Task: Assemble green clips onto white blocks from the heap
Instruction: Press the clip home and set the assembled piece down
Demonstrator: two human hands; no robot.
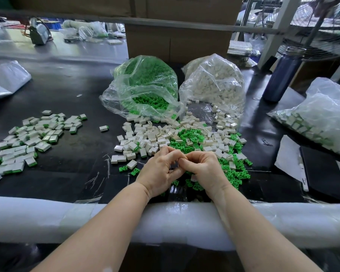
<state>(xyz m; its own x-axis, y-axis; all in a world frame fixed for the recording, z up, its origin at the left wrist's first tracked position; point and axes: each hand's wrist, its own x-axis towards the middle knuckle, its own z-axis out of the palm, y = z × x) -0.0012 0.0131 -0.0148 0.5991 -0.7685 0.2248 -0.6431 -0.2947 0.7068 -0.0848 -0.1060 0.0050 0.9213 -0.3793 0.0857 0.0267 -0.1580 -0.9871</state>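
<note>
Two hands meet fingertip to fingertip just in front of the heap (177, 140), above the black table (67, 91). The left hand (161, 169) has its fingers curled inward, and the right hand (202, 169) does the same, knuckles nearly touching. Whatever they pinch between them is hidden behind the fingers, so I cannot tell what each grip holds. Both forearms cross a white padded rail (47, 218) at the table's near edge.

The heap itself is a loose mix of white blocks (145, 142) and green clips (186, 136), the clips thicker on its right and near side, some lying right under the right hand. Behind the heap stand two clear bags with their mouths open toward it: the green bag (143, 85) on the left, the white bag (214, 83) on the right, each spilling a few pieces.

Well left of the heap lies a spread of finished blocks (29, 138), white with a green end showing. One single block (103, 128) sits between that spread and the heap. Right of the heap are a dark bottle (281, 75) and another filled bag (318, 116).
</note>
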